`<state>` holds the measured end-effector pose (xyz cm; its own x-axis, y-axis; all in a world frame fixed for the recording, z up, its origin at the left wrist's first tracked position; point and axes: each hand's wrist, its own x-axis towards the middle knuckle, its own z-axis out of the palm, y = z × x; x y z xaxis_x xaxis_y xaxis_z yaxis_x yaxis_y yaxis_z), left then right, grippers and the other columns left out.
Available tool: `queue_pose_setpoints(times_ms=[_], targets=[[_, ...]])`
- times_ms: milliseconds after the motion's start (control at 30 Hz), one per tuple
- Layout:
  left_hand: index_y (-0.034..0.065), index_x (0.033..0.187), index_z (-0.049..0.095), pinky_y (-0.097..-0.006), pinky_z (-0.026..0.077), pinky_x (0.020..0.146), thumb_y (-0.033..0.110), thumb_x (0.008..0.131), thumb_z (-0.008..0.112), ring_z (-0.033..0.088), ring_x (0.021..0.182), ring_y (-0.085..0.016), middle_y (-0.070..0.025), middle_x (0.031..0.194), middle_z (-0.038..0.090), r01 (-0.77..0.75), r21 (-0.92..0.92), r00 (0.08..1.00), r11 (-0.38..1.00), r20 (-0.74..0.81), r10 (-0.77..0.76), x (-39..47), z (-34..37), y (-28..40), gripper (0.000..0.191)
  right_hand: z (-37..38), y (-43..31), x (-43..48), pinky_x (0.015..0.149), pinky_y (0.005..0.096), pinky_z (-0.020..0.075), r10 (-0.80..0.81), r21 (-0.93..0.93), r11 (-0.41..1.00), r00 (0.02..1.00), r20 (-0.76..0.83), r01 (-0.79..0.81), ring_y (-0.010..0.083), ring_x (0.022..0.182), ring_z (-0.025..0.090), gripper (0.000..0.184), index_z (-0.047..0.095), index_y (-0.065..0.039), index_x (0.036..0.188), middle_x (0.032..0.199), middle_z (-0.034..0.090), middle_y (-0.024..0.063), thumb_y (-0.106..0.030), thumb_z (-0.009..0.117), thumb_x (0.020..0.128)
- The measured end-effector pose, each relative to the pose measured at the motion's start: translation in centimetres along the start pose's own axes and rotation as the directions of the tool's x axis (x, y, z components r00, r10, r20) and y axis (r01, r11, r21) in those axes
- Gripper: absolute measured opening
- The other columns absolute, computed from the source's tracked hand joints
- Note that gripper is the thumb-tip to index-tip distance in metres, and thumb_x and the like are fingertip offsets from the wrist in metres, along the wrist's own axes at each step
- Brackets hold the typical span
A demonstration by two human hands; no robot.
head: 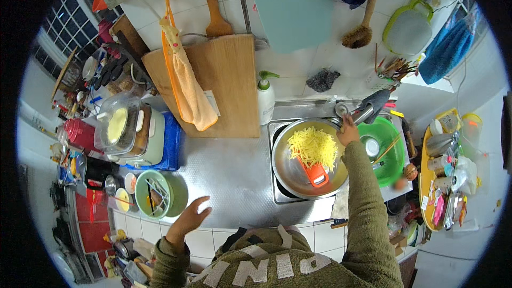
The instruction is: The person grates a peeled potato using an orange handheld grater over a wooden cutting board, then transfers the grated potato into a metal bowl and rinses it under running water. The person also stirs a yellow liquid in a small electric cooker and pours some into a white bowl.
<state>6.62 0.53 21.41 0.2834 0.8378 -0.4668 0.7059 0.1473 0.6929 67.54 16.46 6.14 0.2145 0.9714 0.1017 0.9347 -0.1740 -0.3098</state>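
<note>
My right hand (349, 131) reaches to the sink faucet (362, 115) above the right rim of a large steel bowl (282, 172); its fingers are at the faucet's handle, though the exact grip is not plain. In the bowl, which rests over the sink, lies a heap of yellow shredded vegetable (314, 148), partly covering an orange-handled grater (316, 174). My left hand (194, 216) is empty, fingers apart, over the front edge of the steel counter (228, 176). A dark cloth (376, 104) hangs over the faucet.
Right of the bowl stands a green basin (394, 172) with chopsticks and a small container. Left are a green bucket (172, 196), a blue tray (172, 144) and a lidded container. A wooden cutting board (236, 88) and a white pump bottle (265, 102) stand at the back wall.
</note>
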Motion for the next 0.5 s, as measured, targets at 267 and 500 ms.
queue_pose_setpoints(times_ms=[267,500], targets=[[-0.0036,0.133,0.045,-0.0374,0.035,0.106,0.029,0.094,0.057,0.043,0.129,-0.031,-0.023,0.137,0.047,0.086,-0.153,0.994,0.984,0.082,-0.074,-1.0,8.7,3.8,0.052,0.3,-1.4,-2.0,0.097,0.0446,0.0421,-0.053,0.06,0.996,0.986,-0.159,0.063,0.0392,0.112,0.052,0.053,0.058,-0.003,0.122,0.12,0.057,0.0204,-0.013,0.063,0.07],[0.0019,0.139,0.039,-0.0368,0.041,0.1,0.027,0.098,0.053,0.047,0.125,-0.026,-0.0159,0.137,0.048,-0.021,-0.307,0.977,0.952,0.197,0.085,5.1,15.5,5.6,0.05,-3.0,-0.1,-2.5,0.097,0.0421,0.043,-0.033,0.23,0.973,0.998,0.046,0.021,0.0385,0.114,0.052,0.051,0.057,-0.002,0.122,0.124,0.056,0.0206,-0.005,0.062,0.071]])
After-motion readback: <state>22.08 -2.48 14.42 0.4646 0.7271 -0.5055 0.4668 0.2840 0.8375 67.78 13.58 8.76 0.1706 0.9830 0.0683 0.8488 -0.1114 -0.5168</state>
